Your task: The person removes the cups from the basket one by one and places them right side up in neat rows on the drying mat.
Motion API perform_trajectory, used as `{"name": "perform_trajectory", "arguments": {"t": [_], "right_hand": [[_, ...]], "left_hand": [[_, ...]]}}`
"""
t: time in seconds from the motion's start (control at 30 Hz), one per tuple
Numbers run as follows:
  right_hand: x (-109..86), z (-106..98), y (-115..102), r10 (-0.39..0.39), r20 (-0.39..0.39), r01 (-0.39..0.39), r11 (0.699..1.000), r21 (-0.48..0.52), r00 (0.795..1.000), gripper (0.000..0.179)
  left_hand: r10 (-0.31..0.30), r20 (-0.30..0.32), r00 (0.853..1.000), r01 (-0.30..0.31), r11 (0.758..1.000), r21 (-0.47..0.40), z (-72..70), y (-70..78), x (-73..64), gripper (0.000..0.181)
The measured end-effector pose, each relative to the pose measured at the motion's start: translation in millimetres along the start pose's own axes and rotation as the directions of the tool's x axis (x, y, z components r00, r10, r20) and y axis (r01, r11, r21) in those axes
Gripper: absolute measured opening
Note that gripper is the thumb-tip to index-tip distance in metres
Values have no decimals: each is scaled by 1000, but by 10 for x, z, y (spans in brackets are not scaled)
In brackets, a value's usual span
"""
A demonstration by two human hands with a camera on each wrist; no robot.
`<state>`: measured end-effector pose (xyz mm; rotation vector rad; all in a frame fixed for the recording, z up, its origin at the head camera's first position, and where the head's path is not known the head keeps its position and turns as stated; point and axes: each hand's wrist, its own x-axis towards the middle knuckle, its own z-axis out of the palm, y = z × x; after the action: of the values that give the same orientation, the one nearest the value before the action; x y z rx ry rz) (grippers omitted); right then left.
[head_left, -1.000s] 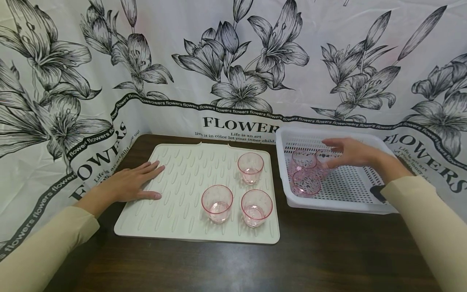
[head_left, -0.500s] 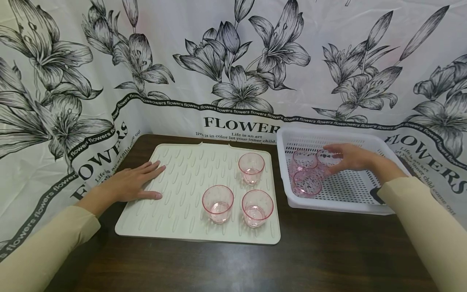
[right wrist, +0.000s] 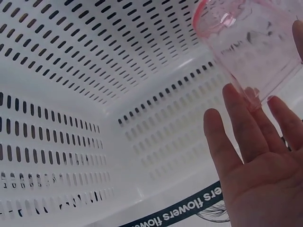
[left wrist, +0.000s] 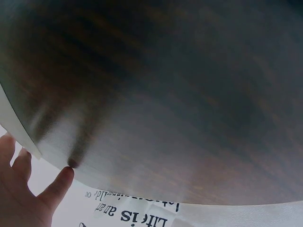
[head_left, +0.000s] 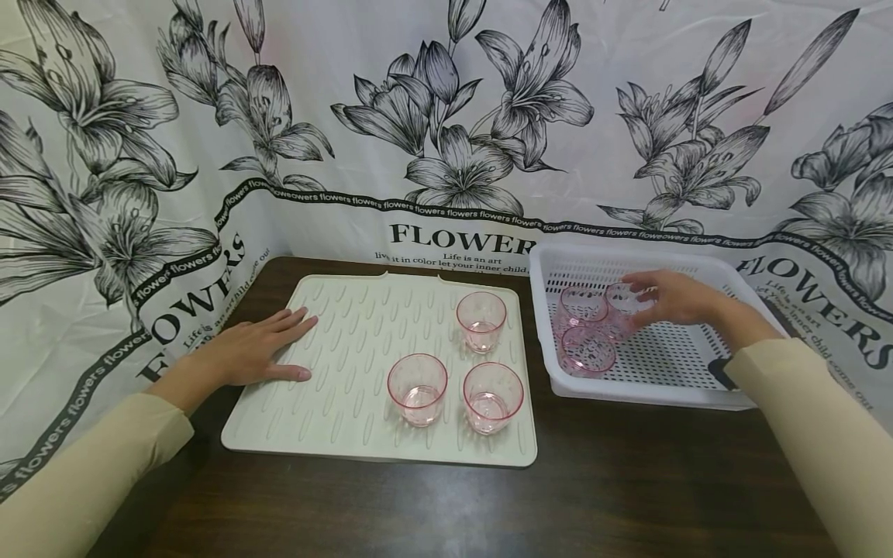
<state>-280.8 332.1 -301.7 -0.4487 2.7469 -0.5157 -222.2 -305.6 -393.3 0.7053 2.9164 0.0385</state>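
My right hand is inside the white basket, with thumb and fingers on either side of a pink-tinted clear glass. In the right wrist view, the fingertips are right at its wall, and its pink rim shows at the upper left. Two similar glasses, one at the back and one in front, sit beside it. My left hand rests flat with spread fingers on the left edge of the cream ridged draining mat. Three pink-rimmed glasses stand upright on the mat's right half: back, front middle, front right.
The perforated white plastic basket stands right of the mat on a dark wood table. A white cloth printed with black flowers and lettering hangs behind and at the sides. The basket's raised walls surround my right hand.
My right hand has shifted slightly and its fingers have settled around the back right glass in the basket. My left hand and the glasses on the mat have stayed put.
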Motion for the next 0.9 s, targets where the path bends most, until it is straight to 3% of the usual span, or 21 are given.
{"name": "perform_trajectory", "arguments": {"t": [0.23,0.57,0.9], "right_hand": [[-42,-73,-11,-33,-47,34,999,14,998,88],[-82,-181,-128,9,-117,-10,1000,-7,993,92],[-100,-265,-266,26,-221,-33,999,-26,975,95]], "left_hand": [[-10,6,1000,10,1000,0,-1,6,10,101],[-3,-2,1000,3,1000,12,5,-6,10,100],[-12,13,1000,12,1000,4,3,6,16,102]]}}
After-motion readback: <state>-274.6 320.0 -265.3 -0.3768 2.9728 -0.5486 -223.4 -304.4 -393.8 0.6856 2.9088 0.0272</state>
